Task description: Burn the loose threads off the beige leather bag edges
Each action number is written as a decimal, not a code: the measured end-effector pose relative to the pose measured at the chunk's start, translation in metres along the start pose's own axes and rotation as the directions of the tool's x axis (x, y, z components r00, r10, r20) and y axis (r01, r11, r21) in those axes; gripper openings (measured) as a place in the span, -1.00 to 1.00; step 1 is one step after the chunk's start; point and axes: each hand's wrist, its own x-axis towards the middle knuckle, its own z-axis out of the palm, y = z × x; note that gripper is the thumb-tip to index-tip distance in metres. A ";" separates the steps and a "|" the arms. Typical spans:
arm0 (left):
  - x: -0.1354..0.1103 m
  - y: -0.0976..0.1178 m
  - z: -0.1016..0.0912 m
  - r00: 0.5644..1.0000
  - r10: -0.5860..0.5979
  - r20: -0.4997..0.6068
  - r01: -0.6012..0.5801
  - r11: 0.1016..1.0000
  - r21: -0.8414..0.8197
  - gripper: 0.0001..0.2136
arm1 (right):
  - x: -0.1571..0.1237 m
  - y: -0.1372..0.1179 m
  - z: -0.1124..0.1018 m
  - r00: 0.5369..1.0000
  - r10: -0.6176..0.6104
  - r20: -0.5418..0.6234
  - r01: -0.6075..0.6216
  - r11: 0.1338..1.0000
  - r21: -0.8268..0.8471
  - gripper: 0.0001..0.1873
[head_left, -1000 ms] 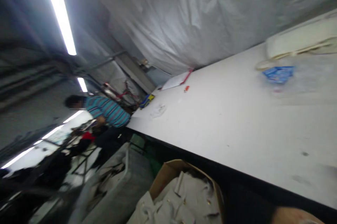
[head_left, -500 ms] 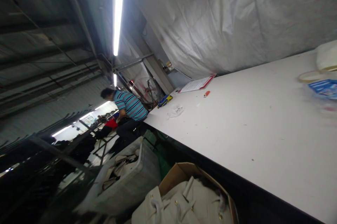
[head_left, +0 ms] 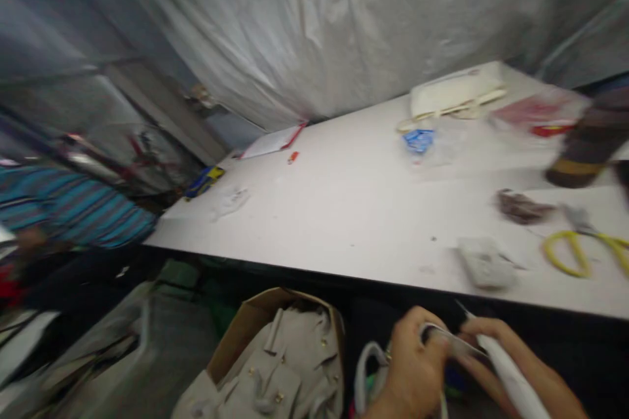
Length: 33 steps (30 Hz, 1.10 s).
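Observation:
At the lower right, in front of the table edge, my left hand (head_left: 410,366) is closed on a pale strap-like piece (head_left: 455,342) that bends through its fingers. My right hand (head_left: 523,363) is closed at the other end of this piece, and a white flat strip (head_left: 508,373) runs along it. A thin pointed tip shows by the right fingertips; blur hides what it is. Beside my left hand a grey-white looped handle (head_left: 362,373) rises. Closest on the table lie a small pale block (head_left: 486,263) and yellow-handled scissors (head_left: 572,254).
A cardboard box (head_left: 230,340) of beige bags (head_left: 280,366) stands left of my hands, with a plastic bin (head_left: 167,340) beyond. The white table (head_left: 334,222) carries a cream bag (head_left: 457,91), a dark bottle (head_left: 590,137) and a clipboard (head_left: 270,141). A person in stripes (head_left: 73,209) sits far left.
My view has swung right and down. Both hands, the scissors, the pale block and the bottle have come into sight; the box, clipboard and person now appear further left.

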 end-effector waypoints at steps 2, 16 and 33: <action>0.007 0.002 -0.001 0.997 0.053 0.050 -0.055 0.998 0.035 -0.98 | -0.012 0.000 -0.015 0.989 0.093 0.112 -0.092 0.996 -0.016 -0.80; 0.018 0.009 -0.003 0.987 -0.010 0.158 -0.016 0.987 0.162 -0.89 | -0.004 -0.023 -0.027 0.967 0.196 0.162 -0.221 0.963 0.156 -0.77; 0.026 0.020 -0.016 0.920 -0.075 0.385 0.056 0.997 0.059 -0.85 | 0.002 -0.032 -0.038 0.970 0.052 0.235 -0.047 0.998 -0.029 -0.84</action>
